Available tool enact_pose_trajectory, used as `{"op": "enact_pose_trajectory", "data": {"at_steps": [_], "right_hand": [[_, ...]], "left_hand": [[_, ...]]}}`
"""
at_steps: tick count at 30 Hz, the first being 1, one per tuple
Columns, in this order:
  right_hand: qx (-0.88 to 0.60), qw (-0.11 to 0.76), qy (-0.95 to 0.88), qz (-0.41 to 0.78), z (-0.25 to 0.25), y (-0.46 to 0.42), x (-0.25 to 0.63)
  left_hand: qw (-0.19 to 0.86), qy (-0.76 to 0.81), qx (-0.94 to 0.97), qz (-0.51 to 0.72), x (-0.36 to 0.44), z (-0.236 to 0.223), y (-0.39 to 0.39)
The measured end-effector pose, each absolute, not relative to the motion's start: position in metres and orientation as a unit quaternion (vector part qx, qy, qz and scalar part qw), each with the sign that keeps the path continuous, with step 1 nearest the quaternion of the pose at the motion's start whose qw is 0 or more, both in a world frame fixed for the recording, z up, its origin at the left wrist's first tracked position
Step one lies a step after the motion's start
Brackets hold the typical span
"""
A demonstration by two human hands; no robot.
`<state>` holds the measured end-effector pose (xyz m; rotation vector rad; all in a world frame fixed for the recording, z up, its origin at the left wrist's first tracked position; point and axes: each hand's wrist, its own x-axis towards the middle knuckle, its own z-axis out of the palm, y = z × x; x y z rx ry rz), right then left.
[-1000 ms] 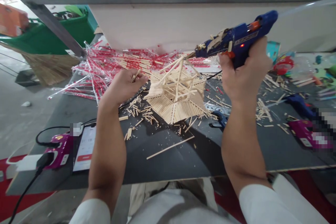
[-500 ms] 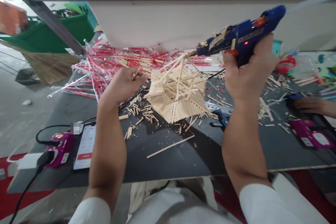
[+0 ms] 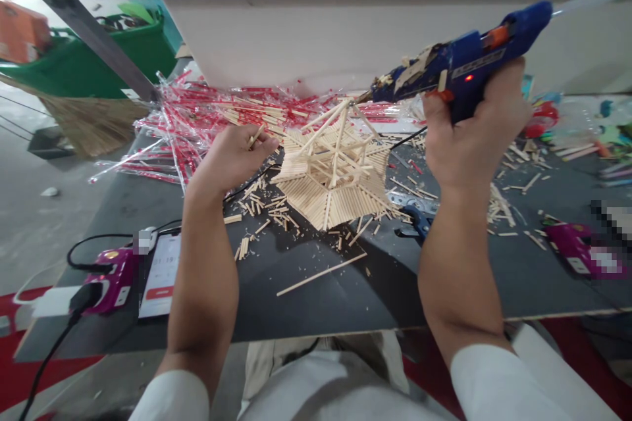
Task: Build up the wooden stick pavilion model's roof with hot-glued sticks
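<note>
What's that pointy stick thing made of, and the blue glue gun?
The stick model looks like bare wood or bamboo, dull and unpainted: its thin sticks are pale tan. The glue gun seems to be smooth, hard plastic, from its molded blue shape and soft shine.

Soft, moderate light leaves a dark shadow on the tabletop (image 3: 316, 316) at five o'clock; wide-angle distortion bends the edges.

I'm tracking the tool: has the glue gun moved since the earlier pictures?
Yes, the glue gun has shifted slightly right, judged against the long loose stick.
</note>
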<state>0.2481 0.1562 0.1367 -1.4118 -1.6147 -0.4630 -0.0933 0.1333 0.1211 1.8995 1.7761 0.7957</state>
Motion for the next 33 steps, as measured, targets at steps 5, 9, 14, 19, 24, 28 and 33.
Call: {"op": "enact_pose_trajectory", "data": {"at_steps": [5,9,14,19,24,28,33], "right_hand": [[-0.560,0.474,-0.658,-0.168,0.135,0.159,0.250],[-0.560,0.478,-0.657,-0.162,0.136,0.158,0.249],[-0.548,0.488,-0.658,-0.169,0.137,0.156,0.247],[-0.529,0.499,-0.665,-0.168,0.137,0.156,0.246],[-0.558,0.487,-0.648,-0.176,0.138,0.154,0.244],[-0.570,0.481,-0.646,-0.161,0.139,0.155,0.242],[-0.528,0.536,-0.641,-0.154,0.136,0.160,0.248]], "left_hand": [[0.202,0.633,0.689,0.291,-0.095,0.119,0.134],[0.203,0.635,0.687,0.288,-0.094,0.118,0.134],[0.211,0.636,0.686,0.282,-0.092,0.121,0.134],[0.207,0.632,0.691,0.284,-0.093,0.121,0.134],[0.233,0.612,0.694,0.299,-0.094,0.128,0.130],[0.252,0.593,0.701,0.304,-0.092,0.140,0.120],[0.302,0.543,0.717,0.316,-0.090,0.158,0.100]]}}
